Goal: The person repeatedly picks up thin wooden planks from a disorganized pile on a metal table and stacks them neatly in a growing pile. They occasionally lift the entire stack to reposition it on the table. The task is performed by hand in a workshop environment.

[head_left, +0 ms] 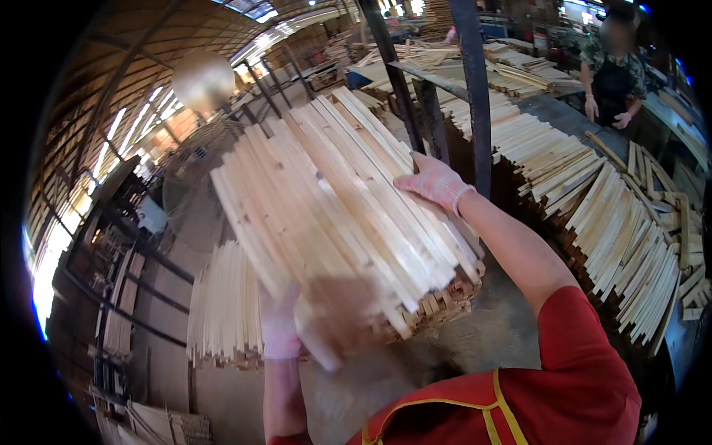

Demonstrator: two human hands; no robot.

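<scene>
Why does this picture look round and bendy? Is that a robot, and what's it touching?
No robot here! A person wears a camera on their head, looking down, and its very wide lens bends straight things near the edges. The red sleeve is that person's. Their gloved right hand is at the right edge of a big pile of thin wooden sticks. The left hand is at the pile's near left side, but it's blurry, so I can't tell how firm its grip is. A smaller pile sits to the left, and a long row of sticks runs along the right. Another person stands at the upper right.
</scene>
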